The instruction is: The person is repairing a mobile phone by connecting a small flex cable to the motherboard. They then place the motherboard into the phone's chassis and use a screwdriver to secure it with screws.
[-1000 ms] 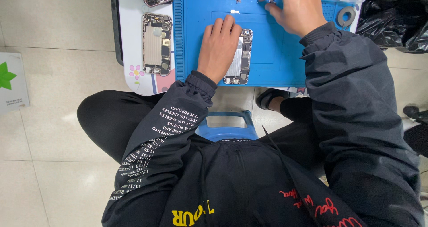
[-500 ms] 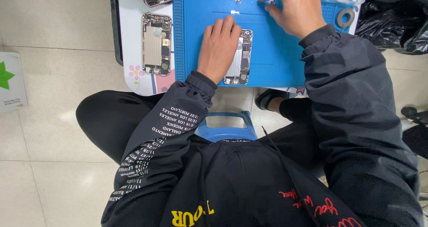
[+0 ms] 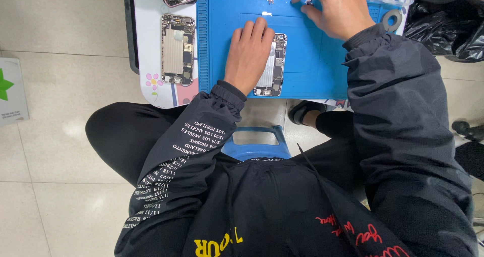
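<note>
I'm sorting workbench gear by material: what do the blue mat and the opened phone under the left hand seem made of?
The blue mat looks like silicone or soft rubber: matte, with a ribbed edge and moulded compartments. The opened phone under the left hand looks like bare silvery metal with dark parts inside, though the hand covers much of it.

A flat white rectangular sign (image 3: 11,88) with a green star lies on the floor tiles at far left, partly cut off.

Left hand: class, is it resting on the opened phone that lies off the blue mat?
No, the left hand lies on the opened phone on the blue mat.
</note>
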